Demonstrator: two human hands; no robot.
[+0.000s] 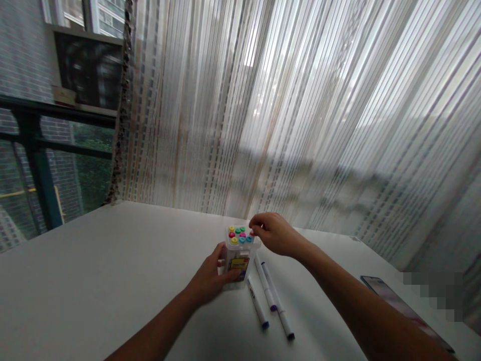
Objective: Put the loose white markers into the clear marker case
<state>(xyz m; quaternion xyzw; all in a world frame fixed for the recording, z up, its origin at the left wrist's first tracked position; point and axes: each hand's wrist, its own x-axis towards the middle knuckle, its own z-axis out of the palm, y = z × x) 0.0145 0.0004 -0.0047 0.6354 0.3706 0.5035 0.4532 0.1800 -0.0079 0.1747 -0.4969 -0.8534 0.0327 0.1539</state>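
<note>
A clear plastic marker case [237, 254] stands upright on the white table, with a yellow label on its front. Several markers stand in it, their yellow, green, pink and blue ends [242, 240] showing at the top. My left hand [210, 275] is wrapped around the case's left side, thumb across the front. At the case's top right corner, my right hand [272, 233] pinches the red end of a marker [252, 233]; the marker's lower part is hard to make out. Three white markers lie right of the case: a short-looking one [258, 303], a middle one [265, 286] and a dark-ended one [280, 306].
The white table [93, 281] extends to both sides. A phone [398, 301] lies at the right, partly behind my right forearm. A striped sheer curtain [225, 110] hangs along the far edge. Left of it are a dark railing [35, 150] and a brick wall.
</note>
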